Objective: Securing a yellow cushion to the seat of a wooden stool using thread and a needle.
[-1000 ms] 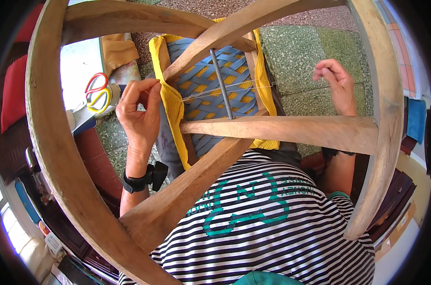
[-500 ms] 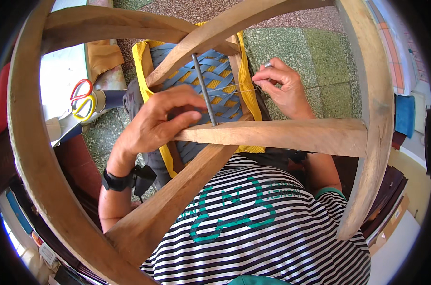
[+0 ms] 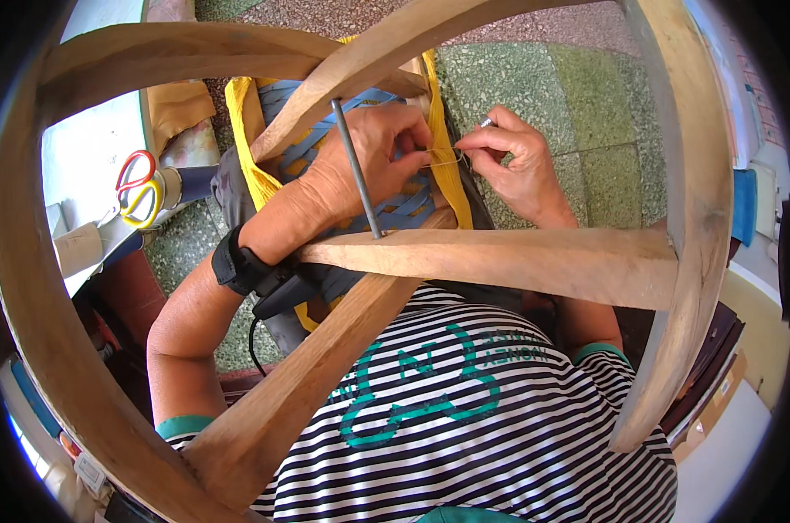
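Observation:
An upturned wooden chair frame (image 3: 499,261) surrounds my arms, with a metal rod (image 3: 353,157) between its rails. Under it lies a seat of woven blue webbing (image 3: 286,96) edged in yellow ribbed fabric (image 3: 443,105). My left hand (image 3: 373,152) reaches over the webbing behind the rod, fingers curled toward a fine thread near the seat's right side; whether it grips the thread is unclear. My right hand (image 3: 508,161), with a metal thimble on one finger, pinches that thread and what looks like a curved needle (image 3: 460,157) just beyond the yellow edge.
Scissors (image 3: 135,202) with red and yellow handles sit beside a dark cylinder (image 3: 196,180) on a white surface (image 3: 90,152) at the left, near tan fabric (image 3: 177,113). Speckled floor tiles (image 3: 600,113) show beyond. A blue padded object (image 3: 743,205) is at the right.
My left hand has swung right from the seat's left edge to over the webbing. My right hand has moved left to the seat's right edge and closed on the thread.

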